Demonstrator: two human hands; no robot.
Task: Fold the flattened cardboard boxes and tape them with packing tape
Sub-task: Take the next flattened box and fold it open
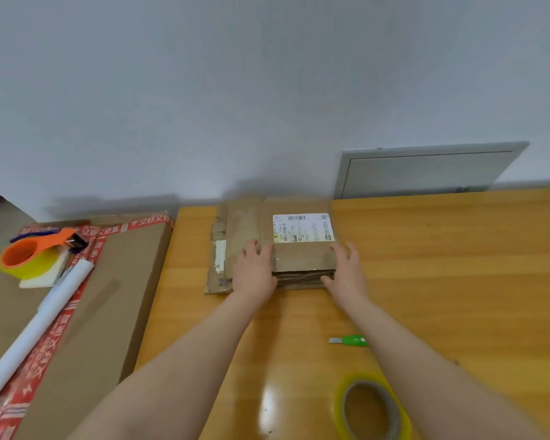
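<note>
A stack of flattened brown cardboard boxes (pixel 302 262) lies on the wooden table (pixel 442 265) near the wall. The top one carries a white shipping label (pixel 303 227). My left hand (pixel 256 269) rests flat on the stack's left side, fingers spread. My right hand (pixel 346 271) touches the stack's right edge, thumb at the front corner. A wider flat box (pixel 218 249) sticks out on the left under the stack. A roll of clear yellowish packing tape (pixel 370 408) lies near the table's front, beside my right forearm.
A small green box cutter (pixel 350 340) lies on the table by my right forearm. Left of the table, a large brown carton (pixel 102 296) with red tape holds an orange tape dispenser (pixel 34 254) and a white tube (pixel 38 322). A grey panel (pixel 426 169) leans on the wall.
</note>
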